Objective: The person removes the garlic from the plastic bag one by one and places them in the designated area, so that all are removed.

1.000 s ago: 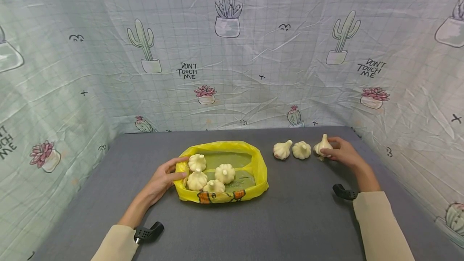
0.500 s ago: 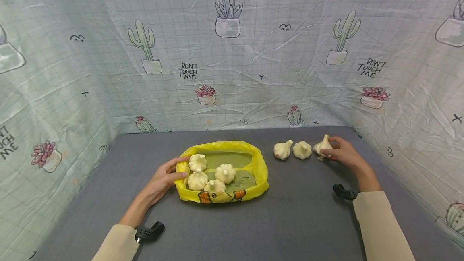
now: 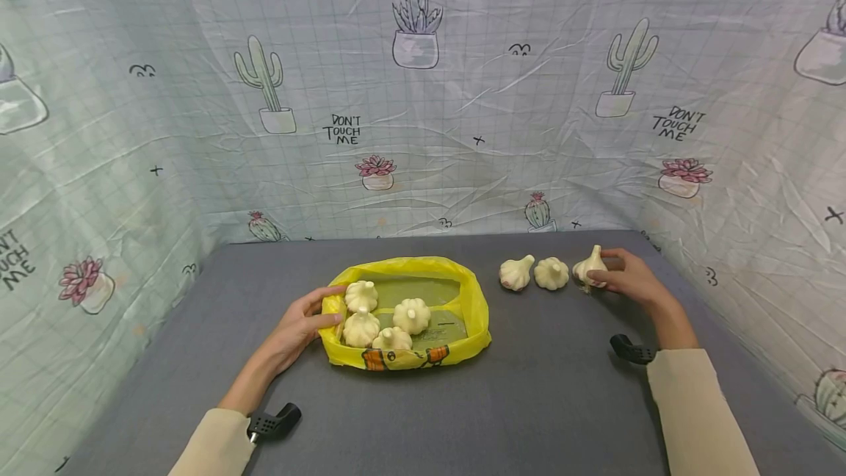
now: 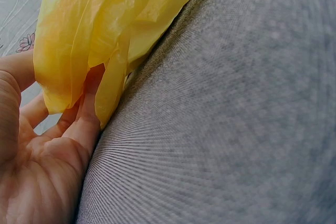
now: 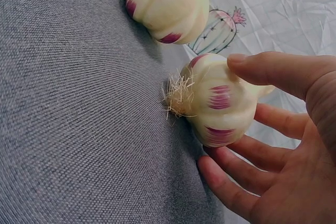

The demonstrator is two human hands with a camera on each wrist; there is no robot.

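In the head view, a yellow plastic bag [image 3: 472, 347] lies with its mouth spread wide and several garlic bulbs [image 3: 411, 316] inside. My left hand [image 3: 291, 333] holds the bag's left end, thumb and fingers around the plastic [image 4: 94, 30]; some fingertips are hidden behind it. At the far right, my right hand [image 3: 631, 279] holds a garlic bulb [image 3: 590, 267] between thumb and fingers. In the right wrist view, this bulb [image 5: 223, 100] shows purple streaks and dry roots close to the cloth. Two more garlic bulbs [image 3: 516, 273] [image 3: 551, 273] sit in a row to its left.
Dark grey cloth [image 3: 529, 402] covers the table. A hanging sheet printed with cacti [image 3: 416, 131] rises behind the table and along both sides. Each wrist wears a black camera mount [image 3: 274, 423].
My right hand has shifted very slightly right at the garlic bulb. The left hand, the bag and the other bulbs stay as they were.
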